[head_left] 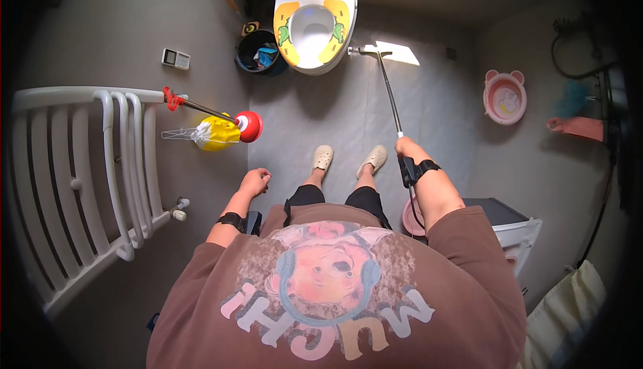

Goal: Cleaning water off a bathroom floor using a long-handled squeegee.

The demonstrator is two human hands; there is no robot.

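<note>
My right hand is wrapped round the top of the metal pole of a floor squeegee. The pole slants away to a narrow crossbar on the grey floor, just right of the base of the white toilet. Beside my left hip, my left hand hangs with its fingers curled in and nothing visible in them. Stickers with green cartoon animals on yellow cover parts of the toilet seat.
A dark bin stands left of the toilet. On the left are a white towel radiator and a red plunger beside a yellow-and-white cloth. A pink basin hangs on the right; a white cart stands near my right elbow.
</note>
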